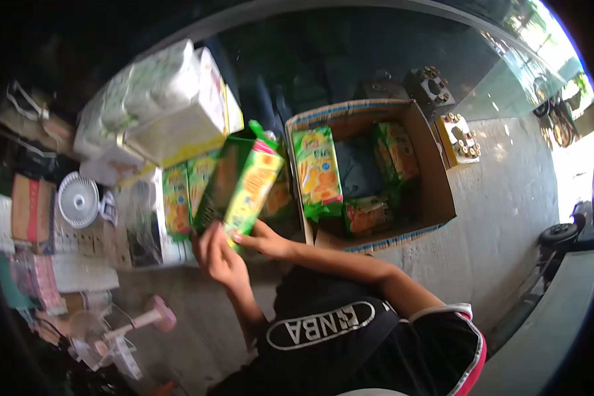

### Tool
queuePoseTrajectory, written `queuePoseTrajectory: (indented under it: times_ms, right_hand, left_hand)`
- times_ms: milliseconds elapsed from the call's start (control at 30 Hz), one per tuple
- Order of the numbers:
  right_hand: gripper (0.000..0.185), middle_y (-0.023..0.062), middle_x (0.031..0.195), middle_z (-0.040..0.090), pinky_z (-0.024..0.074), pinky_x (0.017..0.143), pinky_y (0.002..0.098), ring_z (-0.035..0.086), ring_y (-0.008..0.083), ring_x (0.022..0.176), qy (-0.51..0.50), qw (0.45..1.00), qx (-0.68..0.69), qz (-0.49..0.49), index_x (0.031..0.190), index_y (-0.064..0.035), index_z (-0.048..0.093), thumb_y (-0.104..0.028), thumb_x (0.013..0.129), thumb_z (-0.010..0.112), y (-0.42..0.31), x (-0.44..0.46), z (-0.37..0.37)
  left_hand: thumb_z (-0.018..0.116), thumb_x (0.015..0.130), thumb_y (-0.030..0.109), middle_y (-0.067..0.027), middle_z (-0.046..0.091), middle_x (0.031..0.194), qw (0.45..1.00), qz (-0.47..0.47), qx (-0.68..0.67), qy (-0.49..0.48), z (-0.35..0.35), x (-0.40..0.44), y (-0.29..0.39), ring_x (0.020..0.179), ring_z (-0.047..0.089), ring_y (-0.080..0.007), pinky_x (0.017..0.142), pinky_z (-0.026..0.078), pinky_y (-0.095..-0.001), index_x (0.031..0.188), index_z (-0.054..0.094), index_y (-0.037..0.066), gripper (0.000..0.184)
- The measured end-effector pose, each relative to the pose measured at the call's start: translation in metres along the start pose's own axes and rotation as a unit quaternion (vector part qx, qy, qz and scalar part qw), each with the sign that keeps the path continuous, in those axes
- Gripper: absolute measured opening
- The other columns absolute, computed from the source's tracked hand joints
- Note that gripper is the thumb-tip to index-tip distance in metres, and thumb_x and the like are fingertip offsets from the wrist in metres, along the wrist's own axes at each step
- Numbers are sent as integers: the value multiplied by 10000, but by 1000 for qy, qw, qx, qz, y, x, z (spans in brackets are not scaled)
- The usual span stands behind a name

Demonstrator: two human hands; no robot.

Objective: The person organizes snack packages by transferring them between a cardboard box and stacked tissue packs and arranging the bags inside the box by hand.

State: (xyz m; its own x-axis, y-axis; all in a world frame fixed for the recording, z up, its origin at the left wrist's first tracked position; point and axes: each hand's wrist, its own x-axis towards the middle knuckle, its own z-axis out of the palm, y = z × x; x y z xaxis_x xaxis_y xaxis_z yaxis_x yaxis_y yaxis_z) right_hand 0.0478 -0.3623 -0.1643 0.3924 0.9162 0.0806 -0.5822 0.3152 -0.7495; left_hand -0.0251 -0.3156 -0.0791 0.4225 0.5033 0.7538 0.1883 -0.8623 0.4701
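A green and yellow packet with orange pictures (256, 188) is held tilted between an open cardboard box (435, 204) and a stack of white packages. My left hand (221, 259) closes its fingers at the packet's lower end. Beside it, my right hand (265, 240) grips the packet's lower right edge. Directly left of the packet is a dark, glossy sheet-like thing with green edges (223, 175), not clear in detail. Inside the box, one similar packet (318, 168) leans at the left, another (397, 155) at the right, and one (368, 214) lies near the front.
More green packets (177, 201) lie left of my hands, below white wrapped packages (158, 82). A white fan (79, 200) and a pink fan (160, 314) are at the left. A yellow-sided holder (457, 140) stands beyond the box, and a black wheel (560, 233) at the right.
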Motion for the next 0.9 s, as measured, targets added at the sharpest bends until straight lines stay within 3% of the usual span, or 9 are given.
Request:
queuePoseTrajectory:
  times_ms: [67,233,300,367,500,567,700,767,900]
  right_hand:
    - [433,64,1131,492,371,903,309,462,149,1044,35,994,-59,-87,1204,-9,368,-86,826,565,-46,-15,-16]
    - [375,69,1073,519,395,867,307,496,159,990,150,965,-129,-171,1153,-14,423,-30,804,561,-146,-71,-111]
    - [330,66,1043,543,399,858,304,506,157,975,263,941,-62,-205,1107,-10,465,-24,794,567,-169,-106,-139]
    - [243,97,1064,540,432,799,296,526,184,964,387,879,6,-277,1043,-28,495,-40,808,553,-158,-134,-187]
    - [290,90,951,593,452,765,304,569,188,867,607,777,52,-156,1058,-8,531,-68,776,571,-146,-200,-267]
    - [384,101,976,591,434,801,294,563,196,883,669,725,-88,-136,1088,27,526,-57,713,520,-140,-213,-294]
    - [490,131,1138,506,358,896,277,477,193,1042,615,728,-258,-160,1189,24,443,-61,726,579,-152,-197,-276]
    - [539,156,1149,496,340,925,294,464,226,1071,617,669,-384,-156,1212,19,416,-76,714,599,-145,-190,-280]
    - [668,201,1261,377,277,990,332,351,300,1191,610,610,-490,-125,1277,3,314,-95,688,614,-143,-190,-277]
  left_hand:
    - [517,792,-38,-130,616,876,997,58,-34,-32,15,11,28,841,584,-255,882,395,-423,902,618,-28,151]
    - [551,765,-46,-118,616,922,960,160,-207,-95,101,24,93,844,587,-247,842,432,-372,904,615,-25,154]
    - [562,761,-34,-101,626,865,928,113,-342,-94,152,16,127,796,603,-236,787,444,-369,845,628,14,117]
    - [575,764,-10,-104,628,815,889,-53,-425,-164,208,-14,147,774,607,-226,735,451,-312,841,614,10,89]
    - [648,723,105,-141,603,817,822,-234,-368,-368,315,-123,151,763,596,-253,681,453,-318,901,582,46,199]
    - [695,667,199,-181,569,926,858,-167,-237,-423,340,-184,147,842,557,-327,700,441,-383,956,533,36,369]
    - [719,623,262,-223,519,1019,853,-154,-284,-409,333,-187,143,951,498,-382,760,420,-419,1016,481,-3,530]
    - [712,643,267,-248,488,1063,842,-160,-240,-456,331,-166,136,1017,464,-384,824,405,-399,1048,472,-45,565]
    - [680,705,232,-231,418,1193,820,-76,-298,-483,322,-180,111,1062,455,-364,895,385,-389,1267,373,52,665]
